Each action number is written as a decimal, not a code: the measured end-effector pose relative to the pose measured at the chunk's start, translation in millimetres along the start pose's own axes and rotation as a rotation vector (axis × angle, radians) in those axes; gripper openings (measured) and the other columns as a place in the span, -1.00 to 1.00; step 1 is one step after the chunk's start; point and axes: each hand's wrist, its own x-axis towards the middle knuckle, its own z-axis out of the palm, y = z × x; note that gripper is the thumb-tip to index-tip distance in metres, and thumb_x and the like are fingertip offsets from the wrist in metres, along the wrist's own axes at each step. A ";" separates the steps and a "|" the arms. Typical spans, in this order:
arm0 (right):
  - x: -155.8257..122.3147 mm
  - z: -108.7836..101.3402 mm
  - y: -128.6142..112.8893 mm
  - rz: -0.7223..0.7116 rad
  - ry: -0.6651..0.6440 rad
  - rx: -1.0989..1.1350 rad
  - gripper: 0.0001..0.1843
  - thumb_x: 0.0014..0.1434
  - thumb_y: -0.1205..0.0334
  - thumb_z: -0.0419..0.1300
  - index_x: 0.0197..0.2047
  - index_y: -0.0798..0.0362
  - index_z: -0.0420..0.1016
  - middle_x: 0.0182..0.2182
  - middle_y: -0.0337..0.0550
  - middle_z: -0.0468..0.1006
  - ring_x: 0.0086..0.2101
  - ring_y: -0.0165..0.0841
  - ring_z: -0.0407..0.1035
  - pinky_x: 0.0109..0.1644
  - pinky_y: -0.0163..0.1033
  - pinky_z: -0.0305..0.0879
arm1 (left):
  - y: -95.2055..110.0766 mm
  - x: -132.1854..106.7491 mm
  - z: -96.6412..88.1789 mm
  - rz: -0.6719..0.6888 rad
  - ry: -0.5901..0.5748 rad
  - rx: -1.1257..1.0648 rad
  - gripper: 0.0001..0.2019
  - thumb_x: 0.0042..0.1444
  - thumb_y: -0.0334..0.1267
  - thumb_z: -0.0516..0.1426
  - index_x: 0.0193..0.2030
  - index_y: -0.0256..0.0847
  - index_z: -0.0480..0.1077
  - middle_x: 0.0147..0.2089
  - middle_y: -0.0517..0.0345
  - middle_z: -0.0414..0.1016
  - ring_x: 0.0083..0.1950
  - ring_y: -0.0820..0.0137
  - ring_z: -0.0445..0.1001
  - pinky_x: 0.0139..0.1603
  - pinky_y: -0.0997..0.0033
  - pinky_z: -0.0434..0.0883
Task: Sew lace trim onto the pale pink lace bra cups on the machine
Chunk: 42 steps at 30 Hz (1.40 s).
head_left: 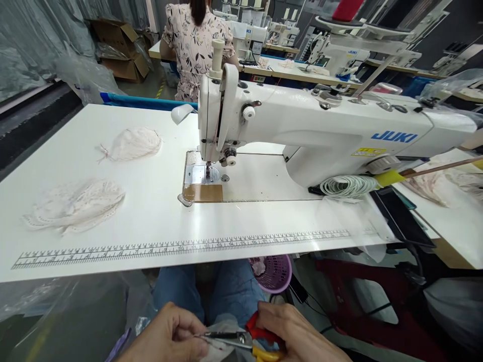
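Note:
Low over my lap, at the bottom of the view, my right hand [298, 334] is closed on a pair of scissors [241, 342] with red and yellow handles, blades pointing left. My left hand [169, 338] pinches a small pale scrap of fabric [221, 352] right at the blade tips. Both hands sit below the front edge of the white sewing table [151, 221]. A white JUKI sewing machine [302, 130] stands on the table ahead of me, its needle area [207, 173] bare.
Two piles of white lace pieces [75, 203] [132, 144] lie on the table's left. A printed ruler [181, 247] runs along the front edge. A purple basket [275, 271] hangs under the table. Another person [196, 45] sits with their back to me at a table behind.

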 end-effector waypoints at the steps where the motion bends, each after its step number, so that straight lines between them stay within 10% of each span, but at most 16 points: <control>1: -0.6 2.3 2.5 -0.008 0.016 0.011 -0.78 0.06 0.12 0.28 -0.21 -0.03 0.42 -0.25 -0.23 0.41 -0.23 -0.30 0.29 -0.19 -0.29 0.15 | 0.4 0.5 0.2 -0.004 -0.001 0.000 -0.44 -0.21 0.24 0.22 -0.41 -0.33 0.53 -0.63 0.23 0.19 -0.59 0.52 0.00 -0.57 0.46 -0.08; 22: -0.5 4.1 -1.4 -0.005 0.001 0.002 -0.74 0.09 0.21 0.24 -0.11 -0.13 0.38 -0.15 -0.27 0.42 -0.16 -0.30 0.30 -0.10 -0.30 0.20 | 12.6 -4.3 5.4 -0.108 0.041 0.013 -0.71 -0.24 -0.07 0.20 -0.47 -0.30 0.46 -0.64 0.27 0.20 -0.57 0.51 0.01 -0.55 0.45 -0.13; 30: 2.9 12.4 9.3 0.000 0.016 0.012 -0.71 0.08 0.15 0.27 -0.10 -0.06 0.41 -0.12 -0.20 0.42 -0.11 -0.28 0.30 -0.04 -0.28 0.22 | 5.0 -4.1 3.1 -0.167 0.076 -0.017 -0.56 -0.34 0.10 0.23 -0.44 -0.26 0.42 -0.60 0.29 0.19 -0.51 0.47 0.08 -0.48 0.47 -0.02; 37: -2.6 -21.5 -5.3 -0.108 0.256 -0.144 -0.61 -0.14 0.14 0.42 -0.23 0.01 0.44 -0.30 -0.22 0.47 -0.32 -0.33 0.38 -0.29 -0.35 0.24 | 3.8 -5.1 -0.2 -0.062 0.035 -0.053 -0.45 -0.29 0.20 0.25 -0.37 -0.32 0.49 -0.59 0.25 0.22 -0.53 0.49 0.08 -0.51 0.47 -0.04; 42: 1.7 -64.7 -0.8 -0.180 0.476 -0.327 -0.76 0.14 0.05 0.21 -0.21 0.03 0.38 -0.38 -0.22 0.42 -0.44 -0.42 0.32 -0.40 -0.36 0.17 | -1.7 -4.3 -3.9 0.042 0.004 -0.134 -0.38 -0.30 0.28 0.28 -0.39 -0.35 0.50 -0.67 0.31 0.13 -0.60 0.56 -0.05 -0.56 0.45 -0.14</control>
